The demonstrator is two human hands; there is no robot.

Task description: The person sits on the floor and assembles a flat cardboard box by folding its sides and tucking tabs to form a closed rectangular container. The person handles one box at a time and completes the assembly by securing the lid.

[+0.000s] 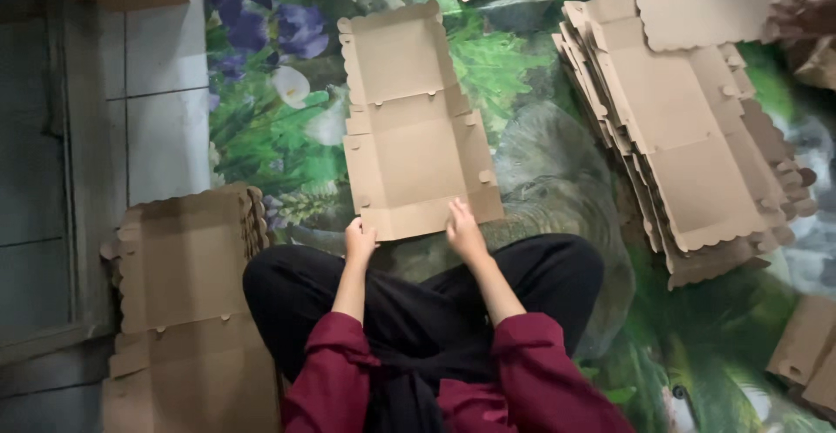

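Head view: a flat, unfolded cardboard box blank [416, 124] with scalloped flaps is seen lying on the flower-printed floor mat [522, 137], at 12 o'clock from the crossed legs. Its near edge is pinched by the left hand [360, 241] and pressed by the right hand [464, 231]; a stack of box blanks [688, 145] lies at 2 o'clock, another stack [187, 259] at 9 o'clock.

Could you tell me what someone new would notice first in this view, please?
Probably the flat cardboard box blank in the middle, lying on a bright flowered mat, with the left hand and right hand on its near edge. A tall stack of blanks lies to the right.
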